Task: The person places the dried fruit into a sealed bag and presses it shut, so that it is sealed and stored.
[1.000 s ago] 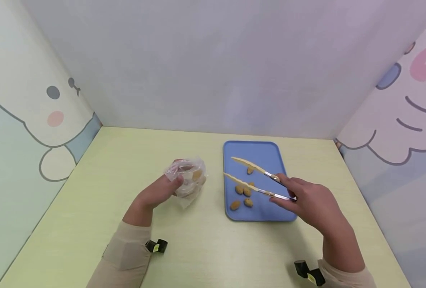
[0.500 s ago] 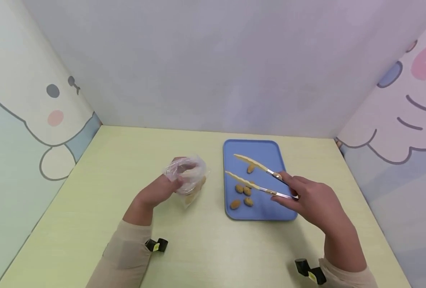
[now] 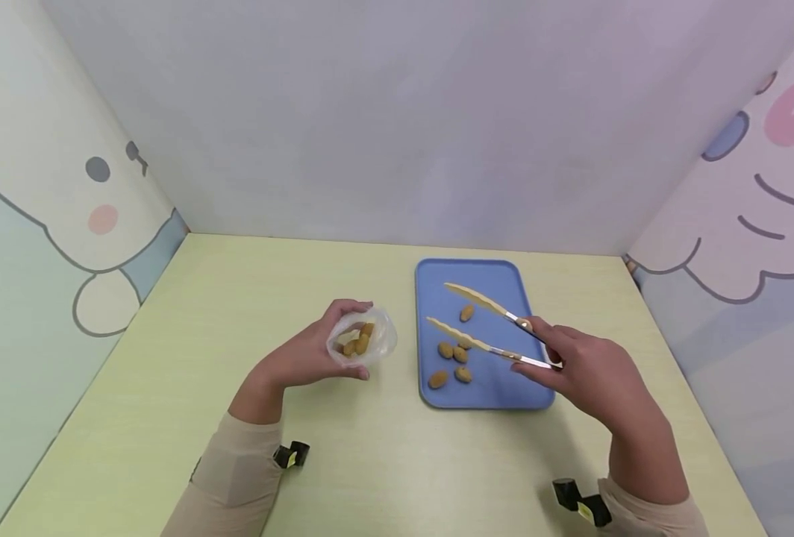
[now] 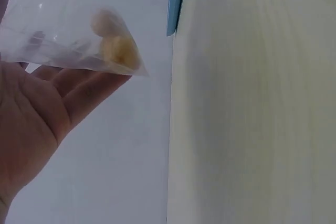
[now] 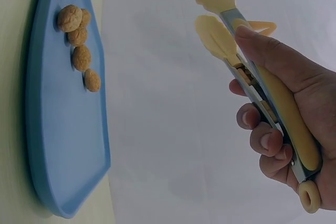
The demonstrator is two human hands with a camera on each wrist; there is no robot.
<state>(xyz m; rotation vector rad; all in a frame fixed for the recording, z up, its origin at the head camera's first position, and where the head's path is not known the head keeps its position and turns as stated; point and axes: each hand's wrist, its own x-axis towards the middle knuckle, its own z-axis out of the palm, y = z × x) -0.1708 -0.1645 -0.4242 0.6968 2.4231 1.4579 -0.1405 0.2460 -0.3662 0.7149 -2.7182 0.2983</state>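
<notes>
My left hand [image 3: 310,350] holds a clear plastic bag [image 3: 386,335], thumb and fingers around it, its mouth facing up. Inside show several brown oval pieces [image 3: 357,346]; in the left wrist view some sit in the low corner of the bag [image 4: 118,51]. My right hand [image 3: 588,373] grips tongs [image 3: 477,298] with cream-coloured tips and metal arms. The tips stand apart with nothing between them, over the blue tray [image 3: 437,272]. On that tray lie several wrinkled brown oval pieces [image 3: 438,380], seen close as nut-like lumps [image 5: 69,18] in the right wrist view.
The pale yellow-green table [image 3: 236,283] bears the tray right of centre, with a raised rim. A grey-white wall [image 3: 383,134] rises behind the table, and side walls with cartoon animals flank it. Small black devices [image 3: 581,503] are strapped at both sleeves.
The left hand has turned and spread the bag's mouth, so the pieces inside show. The right hand with the tongs has drifted slightly right. The tray pieces have stayed put.
</notes>
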